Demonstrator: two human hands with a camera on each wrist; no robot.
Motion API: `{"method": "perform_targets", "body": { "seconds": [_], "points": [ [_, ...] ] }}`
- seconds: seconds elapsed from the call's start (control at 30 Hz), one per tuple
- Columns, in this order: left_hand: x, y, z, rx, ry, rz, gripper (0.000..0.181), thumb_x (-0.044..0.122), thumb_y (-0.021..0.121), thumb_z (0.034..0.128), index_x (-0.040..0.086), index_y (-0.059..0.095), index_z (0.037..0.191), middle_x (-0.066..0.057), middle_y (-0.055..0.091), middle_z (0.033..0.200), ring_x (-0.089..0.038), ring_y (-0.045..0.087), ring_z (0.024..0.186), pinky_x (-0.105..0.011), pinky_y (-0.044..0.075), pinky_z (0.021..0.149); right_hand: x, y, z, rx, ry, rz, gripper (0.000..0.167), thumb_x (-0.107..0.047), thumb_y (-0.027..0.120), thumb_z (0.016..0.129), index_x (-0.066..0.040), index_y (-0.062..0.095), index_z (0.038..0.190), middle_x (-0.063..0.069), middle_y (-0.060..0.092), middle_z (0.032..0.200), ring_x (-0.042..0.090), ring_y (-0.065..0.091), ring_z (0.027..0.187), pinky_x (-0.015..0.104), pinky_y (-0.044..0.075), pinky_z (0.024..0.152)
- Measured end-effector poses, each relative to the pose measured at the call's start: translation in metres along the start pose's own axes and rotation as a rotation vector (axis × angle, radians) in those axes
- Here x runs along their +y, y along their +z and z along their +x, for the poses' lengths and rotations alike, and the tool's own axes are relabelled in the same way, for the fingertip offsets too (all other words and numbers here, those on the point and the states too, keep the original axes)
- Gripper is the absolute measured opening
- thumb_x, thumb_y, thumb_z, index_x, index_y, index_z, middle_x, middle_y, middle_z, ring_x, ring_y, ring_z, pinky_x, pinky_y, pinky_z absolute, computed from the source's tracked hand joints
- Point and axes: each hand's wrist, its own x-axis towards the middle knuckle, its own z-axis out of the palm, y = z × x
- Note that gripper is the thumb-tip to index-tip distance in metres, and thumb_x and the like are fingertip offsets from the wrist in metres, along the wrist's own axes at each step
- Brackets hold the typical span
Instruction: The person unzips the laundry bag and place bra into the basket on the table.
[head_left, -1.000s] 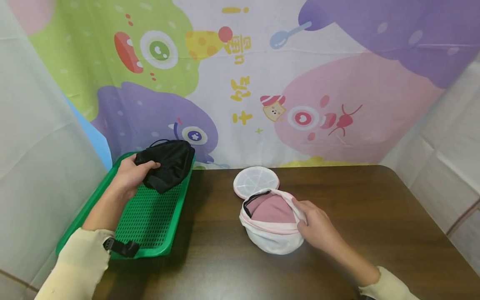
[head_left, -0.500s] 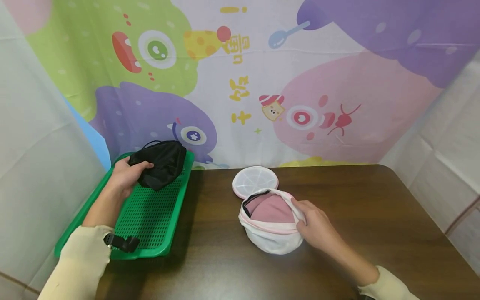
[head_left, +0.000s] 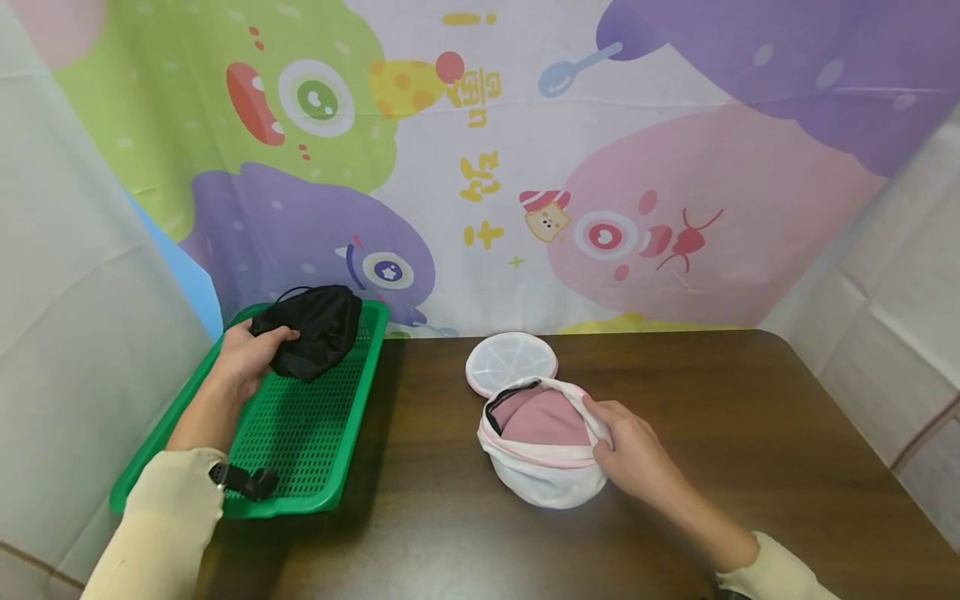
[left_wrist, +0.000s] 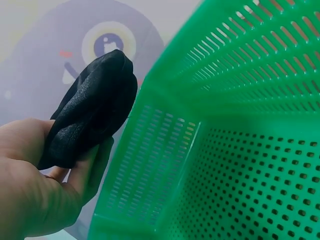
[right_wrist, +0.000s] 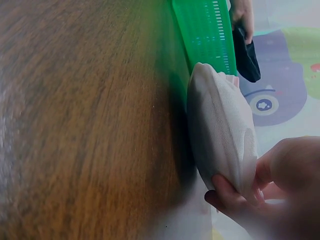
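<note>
With thumb and fingers my left hand grips a black cloth pouch above the far part of the green basket. In the left wrist view the pouch looks soft and folded, beside the basket's wall. My right hand pinches the right rim of a white mesh laundry bag standing on the table. The bag's mouth gapes, with a black zipper edge at its left, and pink fabric shows inside. In the right wrist view the thumb and fingers hold the bag's edge.
A round white lid-like disc with a pink rim and spoke pattern lies behind the bag, against or very near it. The brown wooden table ends at a cartoon-printed curtain. White cloth hangs at both sides.
My left hand has moved a little left with the black pouch, still above the basket. The right hand and the mesh bag have stayed in place.
</note>
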Motion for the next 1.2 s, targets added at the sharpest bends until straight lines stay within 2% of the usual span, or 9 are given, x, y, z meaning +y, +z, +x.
{"method": "perform_targets", "body": {
  "seconds": [0.23, 0.4, 0.6, 0.7, 0.83, 0.87, 0.97, 1.1, 1.2],
  "points": [
    [-0.007, -0.001, 0.008, 0.025, -0.013, -0.012, 0.097, 0.031, 0.054, 0.1142, 0.006, -0.014, 0.178, -0.033, 0.015, 0.186, -0.003, 0.043, 0.061, -0.027, 0.047, 0.069, 0.0, -0.001, 0.001, -0.009, -0.009, -0.007, 0.061, 0.006, 0.063, 0.092, 0.006, 0.065, 0.152, 0.025, 0.076, 0.14, 0.045, 0.074, 0.129, 0.064, 0.059, 0.112],
    [-0.012, -0.002, 0.013, 0.065, -0.016, 0.018, 0.097, 0.033, 0.055, 0.1139, 0.005, -0.012, 0.179, -0.03, 0.043, 0.173, -0.006, 0.034, 0.056, -0.029, 0.044, 0.067, 0.0, -0.002, 0.002, -0.013, -0.008, -0.006, 0.06, 0.007, 0.064, 0.092, 0.007, 0.064, 0.153, 0.026, 0.075, 0.139, 0.046, 0.074, 0.129, 0.065, 0.058, 0.112],
    [-0.019, -0.005, 0.014, 0.074, -0.031, 0.017, 0.096, 0.032, 0.053, 0.1145, 0.005, -0.015, 0.178, -0.033, 0.03, 0.182, -0.006, 0.034, 0.056, -0.028, 0.043, 0.068, -0.002, -0.003, 0.002, -0.011, -0.014, -0.016, 0.061, 0.006, 0.064, 0.092, 0.006, 0.065, 0.153, 0.025, 0.076, 0.139, 0.045, 0.074, 0.129, 0.064, 0.059, 0.111],
    [-0.022, -0.005, 0.014, 0.078, -0.028, 0.041, 0.095, 0.032, 0.053, 0.1146, 0.003, -0.012, 0.178, -0.021, 0.074, 0.137, -0.005, 0.034, 0.055, -0.028, 0.043, 0.067, -0.002, -0.003, 0.002, -0.014, -0.014, -0.015, 0.06, 0.006, 0.064, 0.092, 0.006, 0.065, 0.152, 0.025, 0.076, 0.138, 0.045, 0.074, 0.128, 0.064, 0.059, 0.111],
    [-0.025, -0.007, 0.016, 0.083, -0.017, 0.076, 0.096, 0.033, 0.055, 0.1144, 0.001, -0.01, 0.178, 0.018, 0.058, 0.08, -0.006, 0.035, 0.053, -0.03, 0.044, 0.067, -0.003, -0.002, 0.001, -0.02, -0.011, -0.014, 0.061, 0.006, 0.064, 0.092, 0.006, 0.064, 0.153, 0.025, 0.076, 0.139, 0.045, 0.074, 0.128, 0.064, 0.059, 0.112],
    [-0.025, -0.007, 0.017, 0.086, -0.016, 0.086, 0.096, 0.034, 0.054, 0.1144, 0.001, -0.01, 0.178, 0.015, 0.059, 0.08, -0.007, 0.036, 0.054, -0.031, 0.045, 0.069, -0.003, -0.002, 0.001, -0.021, -0.01, -0.015, 0.061, 0.006, 0.064, 0.092, 0.006, 0.064, 0.153, 0.025, 0.076, 0.139, 0.045, 0.074, 0.129, 0.064, 0.059, 0.112],
    [-0.028, -0.008, 0.019, 0.072, -0.01, 0.116, 0.097, 0.036, 0.053, 0.115, 0.0, -0.012, 0.177, -0.023, 0.074, 0.13, -0.023, 0.069, 0.089, -0.038, 0.058, 0.093, -0.003, -0.002, 0.001, -0.018, -0.015, -0.02, 0.061, 0.006, 0.064, 0.092, 0.006, 0.064, 0.153, 0.025, 0.076, 0.139, 0.045, 0.074, 0.128, 0.064, 0.059, 0.111],
    [-0.031, -0.008, 0.02, 0.063, 0.0, 0.159, 0.095, 0.035, 0.051, 0.1153, -0.002, -0.012, 0.177, -0.044, 0.024, 0.178, -0.05, 0.051, 0.148, -0.055, 0.052, 0.117, -0.003, -0.002, 0.001, -0.012, -0.019, -0.022, 0.061, 0.007, 0.065, 0.091, 0.007, 0.065, 0.152, 0.025, 0.076, 0.138, 0.045, 0.075, 0.128, 0.064, 0.059, 0.111],
    [-0.031, -0.006, 0.022, 0.082, 0.007, 0.201, 0.092, 0.033, 0.052, 0.1148, -0.005, -0.004, 0.177, -0.046, 0.026, 0.176, -0.056, 0.045, 0.155, -0.061, 0.051, 0.122, -0.003, -0.002, 0.002, -0.013, -0.017, -0.018, 0.06, 0.007, 0.065, 0.092, 0.006, 0.065, 0.152, 0.025, 0.076, 0.138, 0.045, 0.074, 0.128, 0.064, 0.059, 0.111]
  ]
}}
